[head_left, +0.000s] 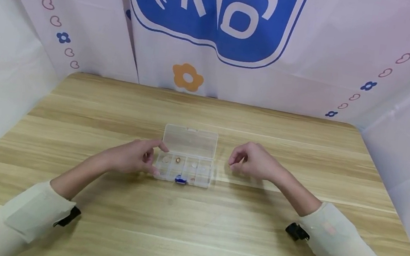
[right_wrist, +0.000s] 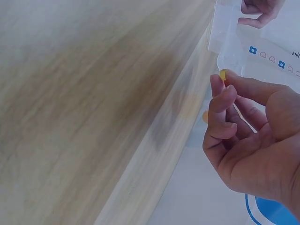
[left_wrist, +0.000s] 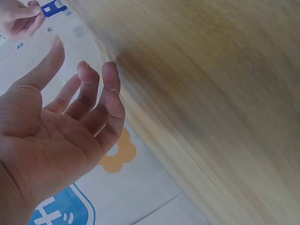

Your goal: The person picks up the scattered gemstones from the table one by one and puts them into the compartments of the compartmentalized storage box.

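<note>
A clear plastic compartment box [head_left: 202, 179] with a blue latch [head_left: 180, 179] lies on the table, its lid [head_left: 190, 141] flipped back. Inside are small pale round pieces and a shiny brown one [head_left: 178, 160]. My left hand [head_left: 132, 156] is at the box's left end, forefinger near the hinge side and thumb by the front corner, both spread apart; its other fingers bend loosely in the left wrist view. Just right of the box, my right hand [head_left: 257, 161] pinches a small yellow pill-like piece [right_wrist: 222, 74] between thumb and forefinger.
The wooden table [head_left: 189, 239] runs back to a white cloth backdrop [head_left: 316, 65] with a blue printed sign [head_left: 271, 45] and an orange flower. White cloth also hangs at both sides. Black wrist devices [head_left: 68, 216] sit under the sleeves.
</note>
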Tool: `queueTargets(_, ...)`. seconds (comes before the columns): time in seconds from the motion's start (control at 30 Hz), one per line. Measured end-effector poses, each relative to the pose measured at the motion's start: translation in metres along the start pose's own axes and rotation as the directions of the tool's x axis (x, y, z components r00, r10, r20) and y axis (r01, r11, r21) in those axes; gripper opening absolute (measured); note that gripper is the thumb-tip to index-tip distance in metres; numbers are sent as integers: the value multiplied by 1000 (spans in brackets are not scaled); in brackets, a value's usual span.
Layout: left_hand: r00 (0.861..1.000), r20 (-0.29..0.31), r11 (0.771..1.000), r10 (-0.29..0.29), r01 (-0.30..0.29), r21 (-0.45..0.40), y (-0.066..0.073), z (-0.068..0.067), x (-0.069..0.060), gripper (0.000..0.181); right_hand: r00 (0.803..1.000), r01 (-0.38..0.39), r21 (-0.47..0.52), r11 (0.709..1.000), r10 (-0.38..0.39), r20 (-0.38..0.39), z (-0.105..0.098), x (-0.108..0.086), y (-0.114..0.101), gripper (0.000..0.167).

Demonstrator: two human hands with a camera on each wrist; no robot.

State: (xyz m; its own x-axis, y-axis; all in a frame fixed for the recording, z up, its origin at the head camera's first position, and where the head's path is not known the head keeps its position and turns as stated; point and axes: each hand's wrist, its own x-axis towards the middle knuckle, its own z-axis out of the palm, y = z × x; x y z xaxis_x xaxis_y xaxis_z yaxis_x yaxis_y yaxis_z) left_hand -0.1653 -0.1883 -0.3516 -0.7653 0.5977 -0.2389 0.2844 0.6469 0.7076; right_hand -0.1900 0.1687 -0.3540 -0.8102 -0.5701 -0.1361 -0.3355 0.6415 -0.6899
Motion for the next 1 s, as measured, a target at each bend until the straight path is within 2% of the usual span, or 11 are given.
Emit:
queueTargets(0.5, 1000, -4, 1000, 7, -7, 8, 0, 0, 0, 59, 998, 52, 99, 994, -49, -40, 2, 1, -6, 4)
queueTargets(1.0, 1000, 5, 1000, 7, -7, 10, 0, -2, 1, 61, 997, 72, 207, 976, -68, -27, 9, 4, -12, 6)
